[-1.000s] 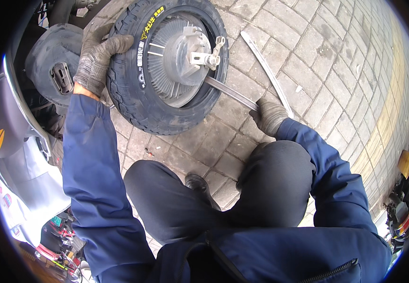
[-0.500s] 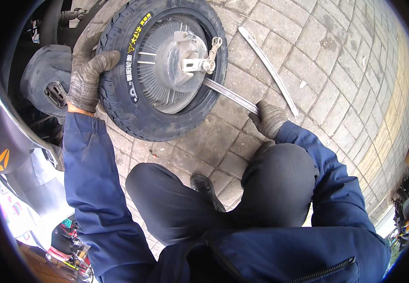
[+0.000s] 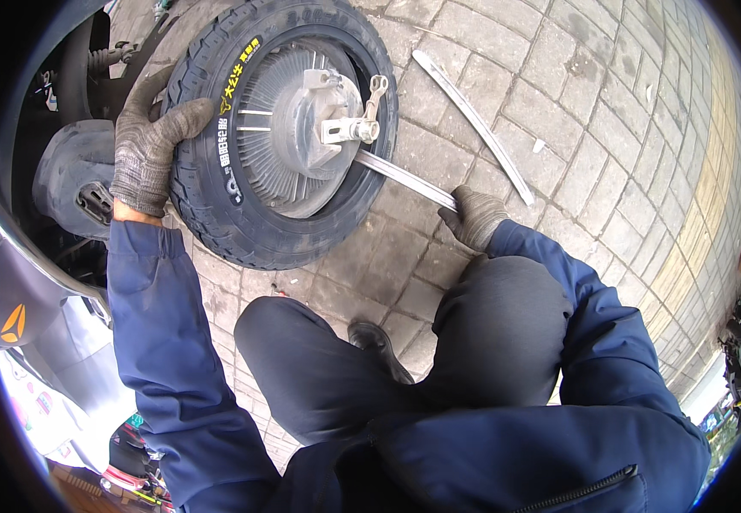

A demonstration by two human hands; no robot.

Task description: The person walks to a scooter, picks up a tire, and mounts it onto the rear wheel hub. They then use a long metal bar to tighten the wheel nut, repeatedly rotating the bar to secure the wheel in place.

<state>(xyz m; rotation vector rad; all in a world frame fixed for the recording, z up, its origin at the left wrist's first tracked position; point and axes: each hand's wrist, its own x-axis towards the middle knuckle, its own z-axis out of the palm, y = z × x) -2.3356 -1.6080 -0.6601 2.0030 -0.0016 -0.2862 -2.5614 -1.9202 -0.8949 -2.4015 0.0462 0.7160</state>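
Observation:
A black tyre (image 3: 203,209) stands partly around a grey finned hub (image 3: 256,162), with a dark gap between them at the lower right. A metal bracket with a small lever arm (image 3: 351,130) juts from the hub's middle. My left hand (image 3: 150,145), in a grey-brown knit glove, grips the tyre's left side, thumb on the sidewall and fingers behind the tread. In the gloved right hand (image 3: 477,220) is the near end of a flat silver tyre lever (image 3: 409,181). Its far end goes in between tyre and hub and is hidden there.
A second tyre lever (image 3: 473,124) lies on the paving bricks (image 3: 601,145) right of the wheel. To the left is a scooter's grey body panel (image 3: 24,282), with black parts (image 3: 79,175) close to my left wrist. My bent knees (image 3: 507,316) are just below the wheel.
The whole view has shifted slightly, so the wheel, both levers and my hands sit a little further left. Both grips look the same, and the lever is still in the gap.

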